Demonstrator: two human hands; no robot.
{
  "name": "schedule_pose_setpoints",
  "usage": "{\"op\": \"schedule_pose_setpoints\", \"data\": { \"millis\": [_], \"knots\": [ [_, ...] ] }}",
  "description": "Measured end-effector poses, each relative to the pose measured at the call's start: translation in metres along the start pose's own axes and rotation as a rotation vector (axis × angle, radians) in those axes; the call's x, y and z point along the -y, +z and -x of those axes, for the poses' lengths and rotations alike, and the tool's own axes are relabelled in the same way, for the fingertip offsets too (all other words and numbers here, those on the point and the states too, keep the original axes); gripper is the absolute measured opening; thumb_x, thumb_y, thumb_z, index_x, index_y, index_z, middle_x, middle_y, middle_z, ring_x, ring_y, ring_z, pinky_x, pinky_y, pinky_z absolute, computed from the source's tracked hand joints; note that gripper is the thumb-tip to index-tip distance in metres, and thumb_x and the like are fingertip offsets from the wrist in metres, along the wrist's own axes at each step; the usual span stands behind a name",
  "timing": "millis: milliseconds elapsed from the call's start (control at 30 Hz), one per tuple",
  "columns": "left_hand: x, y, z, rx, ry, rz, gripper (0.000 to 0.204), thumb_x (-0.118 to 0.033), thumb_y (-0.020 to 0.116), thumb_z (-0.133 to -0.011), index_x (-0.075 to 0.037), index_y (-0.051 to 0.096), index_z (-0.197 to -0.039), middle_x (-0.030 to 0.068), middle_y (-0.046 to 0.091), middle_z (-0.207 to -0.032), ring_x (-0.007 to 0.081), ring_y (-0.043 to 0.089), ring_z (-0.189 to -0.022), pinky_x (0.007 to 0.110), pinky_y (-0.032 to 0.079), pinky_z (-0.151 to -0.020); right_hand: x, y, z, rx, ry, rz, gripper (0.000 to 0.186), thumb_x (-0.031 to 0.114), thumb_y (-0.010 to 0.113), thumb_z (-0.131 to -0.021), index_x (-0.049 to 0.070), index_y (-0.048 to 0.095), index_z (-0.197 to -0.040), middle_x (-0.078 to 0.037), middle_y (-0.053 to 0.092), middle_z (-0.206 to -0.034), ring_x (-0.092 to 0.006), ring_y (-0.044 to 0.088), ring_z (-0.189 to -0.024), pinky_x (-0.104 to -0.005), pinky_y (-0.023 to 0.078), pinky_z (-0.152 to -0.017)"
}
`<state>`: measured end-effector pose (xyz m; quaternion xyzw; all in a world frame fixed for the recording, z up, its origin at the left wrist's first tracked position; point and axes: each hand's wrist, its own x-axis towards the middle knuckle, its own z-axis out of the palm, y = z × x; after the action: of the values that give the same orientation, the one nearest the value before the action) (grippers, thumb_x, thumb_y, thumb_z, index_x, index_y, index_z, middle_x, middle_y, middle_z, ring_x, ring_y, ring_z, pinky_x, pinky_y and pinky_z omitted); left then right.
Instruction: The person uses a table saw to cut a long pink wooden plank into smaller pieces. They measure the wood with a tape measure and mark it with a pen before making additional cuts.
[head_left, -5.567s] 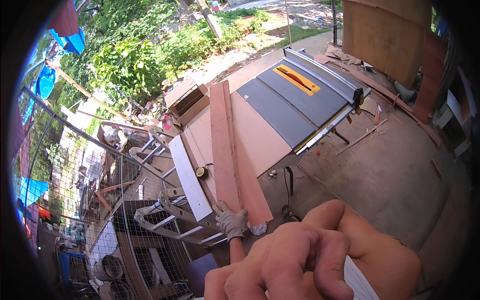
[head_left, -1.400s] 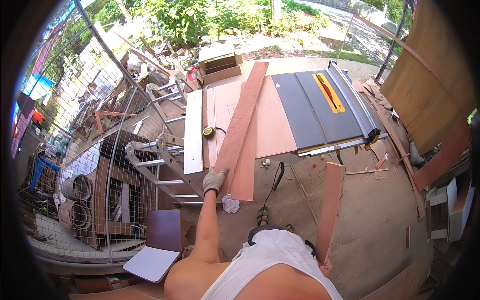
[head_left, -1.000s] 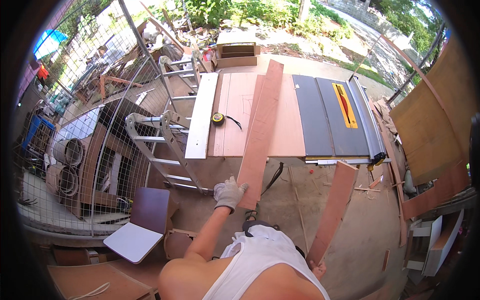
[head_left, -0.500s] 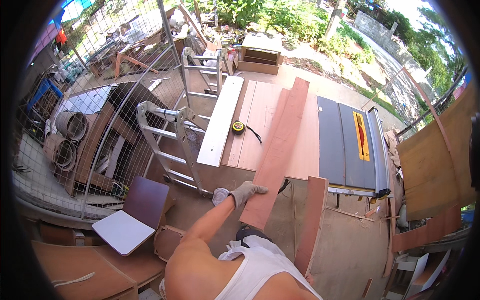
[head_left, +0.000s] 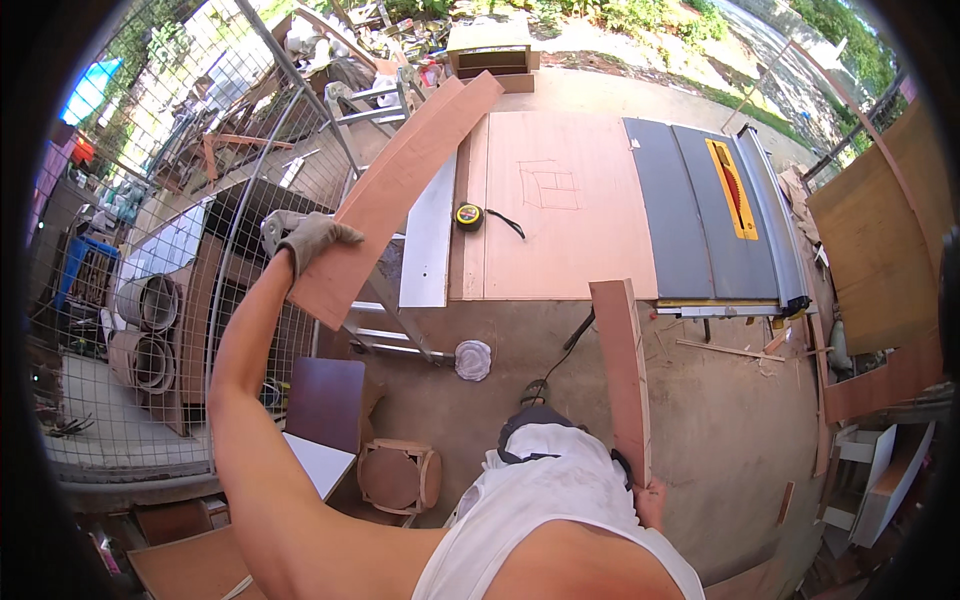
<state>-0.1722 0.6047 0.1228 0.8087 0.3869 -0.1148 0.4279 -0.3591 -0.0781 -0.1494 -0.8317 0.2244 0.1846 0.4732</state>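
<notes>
Over the left edge of the pale pinkish plywood tabletop (head_left: 600, 240), what look like two overlapping long reddish-brown wooden boards (head_left: 385, 190) slant away, their near end clasped by the left hand (head_left: 318, 240) in a grey work glove. Off the near edge, the bare right hand (head_left: 650, 503), fingers partly hidden, holds another long reddish-brown board (head_left: 625, 375) by its lower end. Gripped one-handed at one end, the overlapping pair could slide apart or dip, knocking the narrow white board (head_left: 427, 250) along the left edge.
</notes>
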Motion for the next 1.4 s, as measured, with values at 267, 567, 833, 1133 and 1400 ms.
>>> {"op": "schedule_pose_setpoints", "data": {
  "millis": [267, 567, 833, 1133, 1400],
  "knots": [
    [0.145, 0.110, -0.051, 0.147, 0.112, 0.522, 0.045, -0.018, 0.079, -0.070, 0.004, 0.061, -0.105, 0.0116, 0.067, -0.093, 0.0173, 0.066, -0.079, 0.031, 0.055, -0.071, -0.014, -0.008, -0.021, 0.110, 0.100, -0.063, 0.034, 0.001, 0.070, -0.067, -0.003, 0.066, -0.100, -0.012, 0.071, -0.089, -0.0173, 0.064, -0.077, -0.0324, 0.050, -0.073],
    [0.173, 0.159, -0.055, -0.150, 0.262, 0.095, 0.090, -0.040, 0.069, -0.081, 0.001, 0.023, -0.146, 0.0219, 0.064, -0.108, 0.0305, 0.064, -0.095, 0.035, 0.051, -0.084, 0.012, -0.018, -0.018, 0.070, 0.158, -0.125, 0.033, -0.002, 0.069, -0.069, -0.003, 0.066, -0.102, -0.009, 0.070, -0.091, -0.0158, 0.063, -0.081, -0.0306, 0.049, -0.076],
    [0.129, 0.161, -0.036, -0.021, 0.013, -0.341, 0.089, -0.060, 0.051, -0.086, -0.002, 0.021, -0.147, 0.0343, 0.055, -0.119, 0.0434, 0.055, -0.112, 0.045, 0.043, -0.095, 0.013, 0.004, -0.010, 0.023, 0.061, 0.091, 0.023, -0.003, 0.065, -0.072, -0.003, 0.064, -0.095, -0.002, 0.061, -0.075, -0.0122, 0.052, -0.061, -0.0280, 0.042, -0.056],
    [0.067, 0.207, -0.016, -0.426, -0.013, -0.393, 0.103, -0.062, 0.064, -0.076, -0.004, 0.018, -0.148, 0.0367, 0.034, -0.138, 0.0517, 0.041, -0.123, 0.051, 0.041, -0.098, 0.051, 0.022, -0.004, -0.055, 0.189, -0.188, 0.027, -0.005, 0.064, -0.072, -0.003, 0.064, -0.099, -0.004, 0.064, -0.080, -0.0129, 0.055, -0.066, -0.0283, 0.044, -0.060],
    [0.051, 0.225, -0.048, -0.460, -0.086, -0.595, 0.108, -0.052, 0.075, -0.065, -0.012, 0.021, -0.149, 0.0256, 0.019, -0.151, 0.0470, 0.039, -0.126, 0.055, 0.039, -0.098, 0.020, 0.024, -0.006, -0.111, 0.091, -0.170, 0.024, -0.005, 0.066, -0.072, -0.001, 0.064, -0.095, -0.001, 0.060, -0.073, -0.0124, 0.053, -0.061, -0.0286, 0.043, -0.057]
  ]
}}
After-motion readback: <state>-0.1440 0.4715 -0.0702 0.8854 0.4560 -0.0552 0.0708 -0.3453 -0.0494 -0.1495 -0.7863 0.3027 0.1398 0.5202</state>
